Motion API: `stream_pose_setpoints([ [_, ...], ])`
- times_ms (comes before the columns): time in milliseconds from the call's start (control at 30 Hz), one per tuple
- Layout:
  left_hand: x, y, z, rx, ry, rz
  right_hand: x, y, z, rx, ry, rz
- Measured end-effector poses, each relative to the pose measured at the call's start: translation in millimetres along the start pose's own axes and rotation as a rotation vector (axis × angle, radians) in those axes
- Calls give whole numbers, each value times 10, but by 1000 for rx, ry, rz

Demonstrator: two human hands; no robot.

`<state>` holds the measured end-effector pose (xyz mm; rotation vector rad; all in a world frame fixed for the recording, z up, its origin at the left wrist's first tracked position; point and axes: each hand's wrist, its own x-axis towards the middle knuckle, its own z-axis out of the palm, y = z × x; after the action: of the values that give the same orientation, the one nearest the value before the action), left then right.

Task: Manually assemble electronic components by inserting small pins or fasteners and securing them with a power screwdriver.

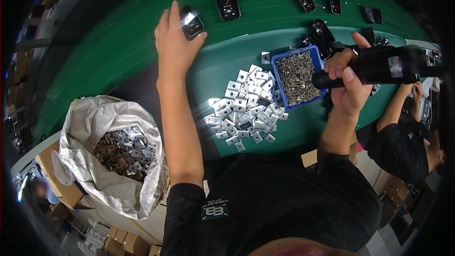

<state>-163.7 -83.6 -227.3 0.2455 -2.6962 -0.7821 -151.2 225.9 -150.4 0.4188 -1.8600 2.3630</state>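
While a small dark housing (193, 26) with a bright, glossy patch near its upper end is reached by the left hand (177, 50) on the green belt (128, 42), a black power tool (379, 66) is held in the right hand (348, 73). The housing is framed by the left thumb below and the outstretched fingers at its left; whether it is pinched by that grip or merely touched cannot be told. The tool is clasped in the right grip, with 1 digit raised above it, and its nose is pointed leftward over a blue tray (279, 85).

The tray is filled with small metal screws (298, 78) and is set on the tabletop (213, 66). Just left of it, silvery metal plates (249, 99), many pierced by a hole, are heaped loosely; 1 plate is set apart near the tray's upper left corner.

Farther along the belt, 3 open black housings (228, 5) with red wires are spread out, and more dark parts (322, 31) are clustered beyond the tray. At the left, metal pieces (128, 151) are contained in a pale woven sack (85, 161), beside which a carton (52, 175) is partly seen. At the far right, a co-worker (403, 147) in a black top is seen.
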Motion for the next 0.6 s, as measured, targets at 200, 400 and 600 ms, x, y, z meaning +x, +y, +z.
stream_pose_setpoints([
  [200,96,342,189,68,12,282,-1,-56,-23,42,-14,1],
  [400,226,274,443,65,5,377,-24,-94,30,110,-46,40],
  [600,-81,421,153,7,14,326,-13,-82,29,106,-28,42],
])
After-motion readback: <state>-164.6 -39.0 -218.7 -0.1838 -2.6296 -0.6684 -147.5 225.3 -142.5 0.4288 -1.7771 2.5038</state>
